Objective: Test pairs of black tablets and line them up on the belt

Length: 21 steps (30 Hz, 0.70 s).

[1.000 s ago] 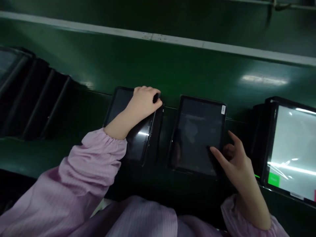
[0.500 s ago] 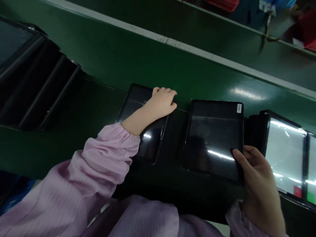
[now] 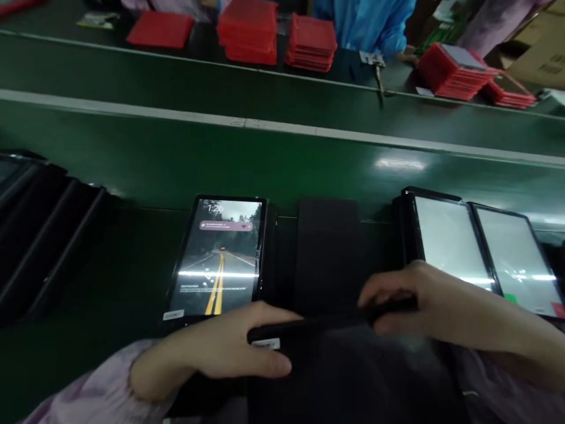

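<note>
In the head view, a dark tablet [image 3: 353, 377] is tilted up close to my body, with a small white label at its left corner. My left hand [image 3: 245, 341] grips its left corner, thumb on the screen side. My right hand [image 3: 410, 300] pinches its upper edge toward the right. Just beyond my left hand lies a second tablet [image 3: 220, 253], its screen lit with a road picture and the time 1:26. A flat black panel or case [image 3: 329, 253] lies on the bench to the right of the lit tablet.
Tablets with white screens [image 3: 450, 235] rest at the right. A leaning row of dark tablets or cases [image 3: 48, 235] stands at the left. Across a pale rail [image 3: 282, 129], red stacks [image 3: 249, 35] line the far bench, where people in blue and pink sleeves are.
My left hand has left the left tablet, whose screen is now lit, and holds the other tablet's corner. That tablet has come nearer to me and tilted up. The view has shifted.
</note>
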Tool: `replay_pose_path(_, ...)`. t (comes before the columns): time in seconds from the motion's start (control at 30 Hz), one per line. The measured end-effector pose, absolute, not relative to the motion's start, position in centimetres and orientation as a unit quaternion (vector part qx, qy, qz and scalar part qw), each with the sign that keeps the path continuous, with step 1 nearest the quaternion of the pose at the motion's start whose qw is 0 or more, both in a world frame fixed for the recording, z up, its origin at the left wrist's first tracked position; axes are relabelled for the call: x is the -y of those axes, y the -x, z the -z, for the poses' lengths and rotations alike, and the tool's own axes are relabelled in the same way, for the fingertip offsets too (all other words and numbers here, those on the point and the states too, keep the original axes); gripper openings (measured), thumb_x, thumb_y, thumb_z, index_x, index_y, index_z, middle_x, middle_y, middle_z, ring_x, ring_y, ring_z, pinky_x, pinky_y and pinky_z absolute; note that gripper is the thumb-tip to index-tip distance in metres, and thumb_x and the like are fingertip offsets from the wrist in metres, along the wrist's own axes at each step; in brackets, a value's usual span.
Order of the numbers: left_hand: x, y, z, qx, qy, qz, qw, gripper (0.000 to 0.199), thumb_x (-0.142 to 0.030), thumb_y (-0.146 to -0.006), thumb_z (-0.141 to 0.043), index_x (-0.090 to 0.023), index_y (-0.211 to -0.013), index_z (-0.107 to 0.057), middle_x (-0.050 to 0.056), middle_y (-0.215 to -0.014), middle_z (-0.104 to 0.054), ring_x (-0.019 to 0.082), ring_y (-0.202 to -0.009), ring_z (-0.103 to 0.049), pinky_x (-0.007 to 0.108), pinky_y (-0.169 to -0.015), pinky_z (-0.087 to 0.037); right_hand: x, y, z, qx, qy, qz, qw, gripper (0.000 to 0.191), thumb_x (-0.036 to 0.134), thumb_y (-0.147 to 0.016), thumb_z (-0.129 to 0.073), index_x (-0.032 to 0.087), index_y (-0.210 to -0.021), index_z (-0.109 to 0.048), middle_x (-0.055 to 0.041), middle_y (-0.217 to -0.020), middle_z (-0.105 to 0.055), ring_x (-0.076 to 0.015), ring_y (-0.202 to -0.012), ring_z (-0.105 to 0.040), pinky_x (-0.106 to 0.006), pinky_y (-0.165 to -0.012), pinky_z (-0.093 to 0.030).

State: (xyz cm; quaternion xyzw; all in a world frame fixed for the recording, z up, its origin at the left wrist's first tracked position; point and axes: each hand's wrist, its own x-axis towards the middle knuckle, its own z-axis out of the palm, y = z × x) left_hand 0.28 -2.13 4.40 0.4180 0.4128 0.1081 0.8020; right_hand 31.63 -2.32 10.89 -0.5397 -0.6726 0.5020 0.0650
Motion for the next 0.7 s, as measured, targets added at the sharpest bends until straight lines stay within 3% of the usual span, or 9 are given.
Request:
replay_pose_path(0.07,4.4,0.0,-3.6,-0.509,-0.3,-0.15,0.793,0.037,-0.028,-0.055,-0.098,-0.026,-0.09,-0.088,0.007,-0.089,-0.085,0.033,-0.088,-0.082,0.036,-0.078,-0.066,2.3,-32.3,-9.4,0.645,0.609,-0.429,0.173,0.017,0.043,-0.084,-0.082,0.029,-0.094,-0.082,0.0009,-0.074,-0.08,-0.0183,-0.062,-0.075,-0.023,-0.052,-0.056)
replay_pose_path(0.2,7.3,0.4,-1.3,-0.656,-0.082,-0.301,0.688,0.055,-0.027,-0.036,-0.104,-0.024,-0.087,-0.084,0.004,-0.074,-0.083,0.033,-0.072,-0.082,0.036,-0.066,-0.067,4.6,-32.0,-6.5,0.489,0.682,-0.322,0.439,0.039,0.057,-0.097,-0.07,0.031,-0.125,-0.072,-0.0046,-0.125,-0.08,-0.0238,-0.106,-0.079,-0.034,-0.089,-0.066)
replay_pose_path(0.3,8.2,-0.1,0.4,-0.663,-0.033,-0.354,0.659,0.048,-0.025,-0.038,-0.105,-0.026,-0.08,-0.082,-0.001,-0.07,-0.081,0.03,-0.072,-0.082,0.03,-0.065,-0.067,7.1,-29.3,-5.1,0.474,0.621,-0.369,0.504,0.046,0.062,-0.104,-0.059,0.035,-0.141,-0.066,-0.0042,-0.138,-0.075,-0.0257,-0.124,-0.074,-0.037,-0.098,-0.065)
replay_pose_path(0.47,9.2,-2.0,2.0,-0.626,0.008,-0.355,0.695,0.027,-0.029,-0.052,-0.101,-0.029,-0.07,-0.081,0.001,-0.074,-0.083,0.036,-0.102,-0.082,0.04,-0.093,-0.068,8.2,-25.3,-4.5,0.528,0.541,-0.357,0.548,0.067,0.035,-0.11,-0.058,0.043,-0.17,-0.027,-0.006,-0.15,-0.067,-0.0218,-0.119,-0.075,-0.036,-0.095,-0.066)
replay_pose_path(0.57,9.8,-2.7,2.3,-0.618,0.018,-0.342,0.708,0.026,-0.03,-0.059,-0.097,-0.03,-0.082,-0.085,0.003,-0.084,-0.085,0.039,-0.116,-0.078,0.046,-0.101,-0.065,7.7,-25.2,-4.5,0.532,0.55,-0.326,0.555,0.067,0.028,-0.11,-0.057,0.039,-0.17,-0.03,-0.0077,-0.143,-0.07,-0.0199,-0.108,-0.078,-0.033,-0.088,-0.067)
replay_pose_path(0.7,9.9,-3.4,2.5,-0.619,0.007,-0.376,0.689,0.058,-0.034,-0.058,-0.097,-0.031,-0.114,-0.085,0.006,-0.102,-0.086,0.041,-0.124,-0.073,0.048,-0.104,-0.063,7.3,-26.5,-3.9,0.515,0.596,-0.316,0.529,0.062,0.029,-0.106,-0.062,0.03,-0.166,-0.044,-0.0087,-0.125,-0.075,-0.0168,-0.083,-0.076,-0.028,-0.068,-0.065)
